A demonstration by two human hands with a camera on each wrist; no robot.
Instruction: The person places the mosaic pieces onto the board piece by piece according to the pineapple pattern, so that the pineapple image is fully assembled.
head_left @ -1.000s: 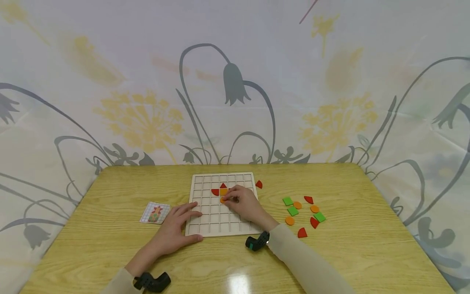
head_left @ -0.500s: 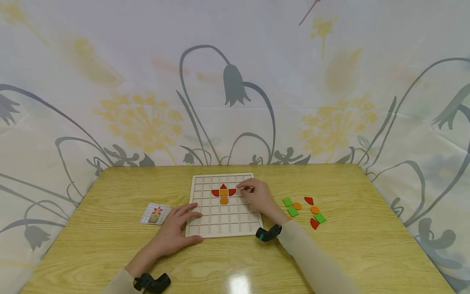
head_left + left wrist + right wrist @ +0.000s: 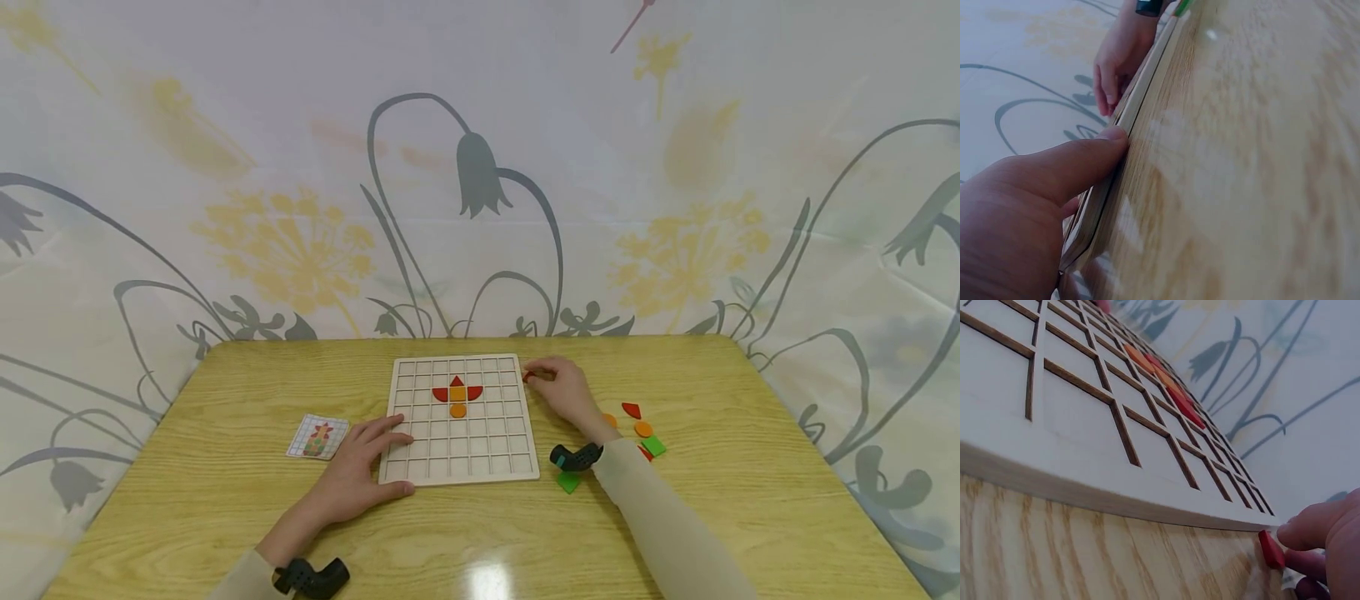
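Observation:
My left hand [image 3: 354, 473] rests with spread fingers over the left edge of the white grid board [image 3: 480, 444], and its thumb [image 3: 1097, 150] touches the near edge. Just past the board's upper right side, my right hand [image 3: 567, 393] pinches a small red piece [image 3: 527, 376] at the fingertips. The right wrist view shows that red piece [image 3: 1271, 550] low beside the board's corner. On the grid lie a red triangle [image 3: 457, 382], an orange square [image 3: 457, 394], an orange circle [image 3: 458, 411] and curved red pieces [image 3: 440, 395] on either side of the square.
A picture card [image 3: 317, 437] lies left of the board. To the right are orange circles [image 3: 642, 428], red pieces [image 3: 631, 410] and a green square [image 3: 654, 447], partly hidden by my sleeve. Another green piece [image 3: 568, 482] lies by my wrist device [image 3: 576, 457].
My right hand has moved right, off the grid to the loose red piece, uncovering the orange circle and right red piece. A green piece now shows near the board's lower right corner. My left hand stayed.

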